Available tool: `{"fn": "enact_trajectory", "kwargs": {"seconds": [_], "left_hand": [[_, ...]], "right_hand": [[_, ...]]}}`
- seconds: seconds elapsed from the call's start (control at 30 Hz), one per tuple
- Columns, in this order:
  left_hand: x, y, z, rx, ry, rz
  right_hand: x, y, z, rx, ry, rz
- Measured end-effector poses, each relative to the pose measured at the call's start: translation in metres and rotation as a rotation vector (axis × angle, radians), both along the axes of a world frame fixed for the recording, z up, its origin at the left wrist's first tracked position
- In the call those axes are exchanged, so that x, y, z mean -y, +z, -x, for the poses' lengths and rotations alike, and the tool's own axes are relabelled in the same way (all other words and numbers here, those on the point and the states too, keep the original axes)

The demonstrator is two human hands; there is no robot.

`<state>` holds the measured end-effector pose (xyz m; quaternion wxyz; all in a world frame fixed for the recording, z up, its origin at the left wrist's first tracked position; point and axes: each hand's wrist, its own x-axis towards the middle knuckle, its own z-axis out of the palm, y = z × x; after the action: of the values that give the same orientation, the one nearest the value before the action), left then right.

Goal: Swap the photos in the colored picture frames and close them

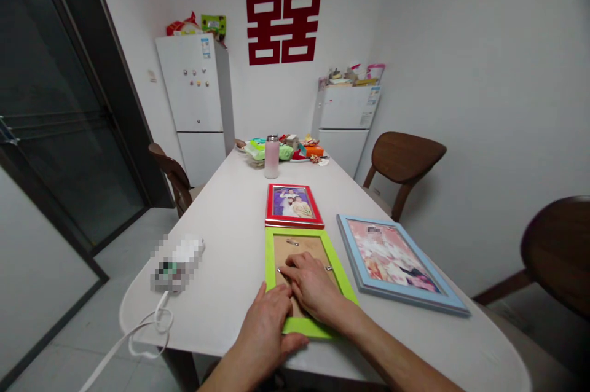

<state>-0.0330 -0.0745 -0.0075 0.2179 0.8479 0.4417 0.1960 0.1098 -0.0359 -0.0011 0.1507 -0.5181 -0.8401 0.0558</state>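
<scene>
A lime-green picture frame (pixel 271 257) lies face down on the white table (pixel 221 294), its brown backing board (pixel 302 248) showing. Small metal clips sit on the board: a top clip (pixel 292 242), a right clip (pixel 329 268) and a left clip (pixel 279 270). My left hand (pixel 267 324) grips the frame's lower left corner, thumb along the bottom edge. Over the board, my right hand (pixel 313 287) has its bent fingers pressed together at the left clip. The lower part of the board is hidden under both hands.
A red picture frame (pixel 295 223) touches the green frame's far edge. To the right lies a larger blue picture frame (pixel 396 294). A white power strip (pixel 177 266) with a cord is at left. Farther back stand a pink bottle (pixel 271 158) and assorted packets (pixel 295 147). Brown chairs (pixel 405 155) flank the table.
</scene>
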Motion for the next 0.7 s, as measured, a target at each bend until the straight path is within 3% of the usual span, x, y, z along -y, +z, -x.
{"fn": "enact_trajectory", "kwargs": {"seconds": [0.2, 0.53, 0.7], "left_hand": [[-0.001, -0.003, 0.001, -0.009, -0.013, -0.005], [0.003, -0.002, -0.001, -0.026, 0.014, -0.004], [0.006, 0.001, -0.002, -0.058, 0.018, 0.032]], "right_hand": [[0.002, -0.001, -0.001, -0.046, 0.011, -0.014], [-0.070, -0.014, -0.009, -0.082, -0.398, -0.001], [-0.088, -0.022, -0.012, -0.118, -0.521, 0.030]]}}
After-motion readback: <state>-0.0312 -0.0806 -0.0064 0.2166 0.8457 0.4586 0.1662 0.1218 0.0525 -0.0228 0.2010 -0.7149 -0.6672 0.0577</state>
